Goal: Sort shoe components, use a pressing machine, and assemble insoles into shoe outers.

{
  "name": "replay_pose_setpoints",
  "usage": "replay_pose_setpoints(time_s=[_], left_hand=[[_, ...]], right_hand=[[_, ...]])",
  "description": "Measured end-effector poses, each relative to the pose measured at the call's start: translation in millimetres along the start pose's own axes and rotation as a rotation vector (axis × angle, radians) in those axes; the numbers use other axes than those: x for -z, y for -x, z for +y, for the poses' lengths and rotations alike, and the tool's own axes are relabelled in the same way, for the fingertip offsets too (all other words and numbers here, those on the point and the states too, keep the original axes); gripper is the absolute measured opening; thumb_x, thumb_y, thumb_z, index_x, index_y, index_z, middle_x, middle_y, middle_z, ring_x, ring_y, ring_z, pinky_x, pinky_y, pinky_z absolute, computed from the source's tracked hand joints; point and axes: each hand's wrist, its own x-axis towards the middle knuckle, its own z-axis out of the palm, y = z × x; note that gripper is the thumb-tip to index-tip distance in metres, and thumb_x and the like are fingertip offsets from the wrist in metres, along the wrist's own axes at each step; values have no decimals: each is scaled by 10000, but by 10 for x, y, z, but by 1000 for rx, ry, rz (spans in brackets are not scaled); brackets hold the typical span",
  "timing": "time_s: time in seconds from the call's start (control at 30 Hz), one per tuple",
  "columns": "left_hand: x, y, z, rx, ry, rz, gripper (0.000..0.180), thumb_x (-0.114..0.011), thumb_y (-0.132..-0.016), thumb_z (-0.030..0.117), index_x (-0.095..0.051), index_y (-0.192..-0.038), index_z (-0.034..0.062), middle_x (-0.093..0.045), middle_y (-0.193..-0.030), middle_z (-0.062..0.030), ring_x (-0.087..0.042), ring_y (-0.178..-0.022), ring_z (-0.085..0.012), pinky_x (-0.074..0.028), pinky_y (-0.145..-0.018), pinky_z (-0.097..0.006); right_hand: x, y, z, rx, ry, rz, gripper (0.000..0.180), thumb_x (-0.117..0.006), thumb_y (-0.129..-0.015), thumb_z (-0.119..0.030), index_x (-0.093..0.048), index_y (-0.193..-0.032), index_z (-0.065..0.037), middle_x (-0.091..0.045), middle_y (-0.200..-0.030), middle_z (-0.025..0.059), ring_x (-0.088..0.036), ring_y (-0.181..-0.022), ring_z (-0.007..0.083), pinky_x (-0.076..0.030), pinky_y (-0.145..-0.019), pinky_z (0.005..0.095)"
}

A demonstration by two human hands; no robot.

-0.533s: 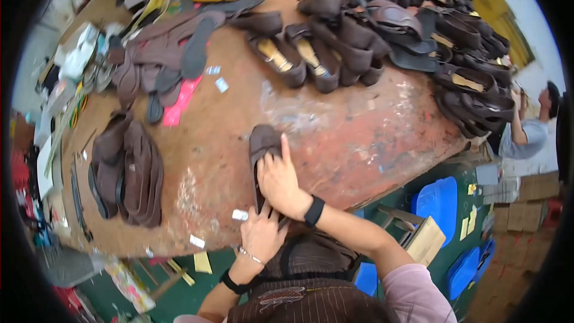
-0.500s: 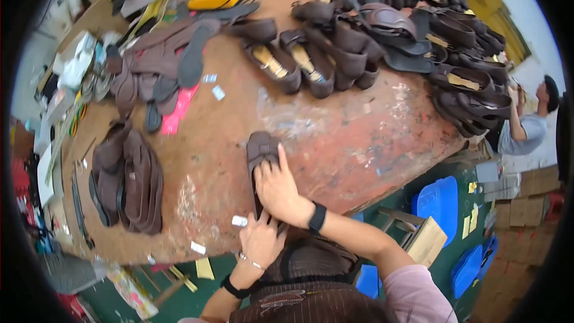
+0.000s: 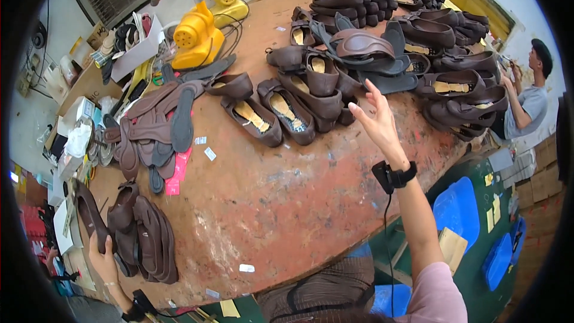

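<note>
At the left end of the table, my left hand (image 3: pixel 105 261) grips the heel end of a dark brown flat shoe (image 3: pixel 89 210), its toe pointing away from me. The shoe is beside a group of brown shoes (image 3: pixel 152 239) standing close together. Out over the far right half of the table, my right hand (image 3: pixel 381 121) is open, fingers apart and holding nothing. Nearest to it are dark insoles (image 3: pixel 391 81) and a cluster of brown shoes, among them a bow-fronted shoe (image 3: pixel 286 113) with a tan inside.
Brown insoles (image 3: pixel 136 134) lie in a heap at the left, over a pink strip (image 3: pixel 179 170). Yellow blower-like machines (image 3: pixel 197 36) stand at the back. Stacked shoes (image 3: pixel 460 84) line the far right, where a person (image 3: pixel 529 101) sits. Blue tubs (image 3: pixel 457 209) are on the floor.
The shoe has gone from the table's front middle to its left end in my left hand. My right hand has let go of it and stretched out toward the far right. The view has shifted.
</note>
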Motion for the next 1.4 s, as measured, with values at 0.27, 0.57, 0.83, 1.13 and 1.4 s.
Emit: replay_pose_setpoints(time_s=[0.27, 0.57, 0.83, 1.13, 1.4], left_hand=[[-744, -44, 1519, -278, -534, 290, 786, -699, -821, 252, -332, -1490, 61, -339, -1527, -193, -280, -1423, -384, -242, -1142, -518], [-2386, 40, 4812, -821, 337, -296, 1186, -872, -651, 262, -110, -1552, 141, -280, -1506, -282, -372, -1343, -456, -379, -1074, -492], [-2566, -61, 4506, -647, 621, -393, 894, -666, -642, 23, -295, -1451, 109, -583, -1231, -254, -579, -1137, -427, -487, -938, -427], [-1642, -50, 3073, -654, 82, -382, 865, -559, -633, -149, -409, -1446, 104, -567, -1280, -210, -527, -1213, -379, -406, -1044, -410], [-1389, 552, 3586, -1050, 368, -270, 565, -699, -687, 84, -609, -1244, 113, -440, -1444, -197, -417, -1325, -401, -310, -1109, -508]], right_hand=[[-175, -629, 298, 15, -20, -294, 922, -763, -764, -538, -396, -1475, -80, -467, -1289, 258, -495, -1215, 363, -430, -1008, 407], [-161, -503, 732, 25, -184, -432, 890, -798, -708, -219, -345, -1458, -61, -397, -1413, 237, -408, -1320, 369, -372, -1089, 416], [-555, 228, 351, 324, 5, -146, 534, -543, -680, 77, -506, -1209, 10, -582, -1161, 223, -575, -1088, 407, -488, -918, 430], [-283, 881, -737, 350, -246, -1033, 483, -598, -786, 20, -552, -1261, -56, -647, -1032, 218, -651, -808, 390, -550, -714, 429], [605, 109, 1109, 73, 606, -89, 515, -576, -754, 25, -582, -1266, -31, -574, -1306, 201, -535, -1226, 360, -413, -1051, 418]])
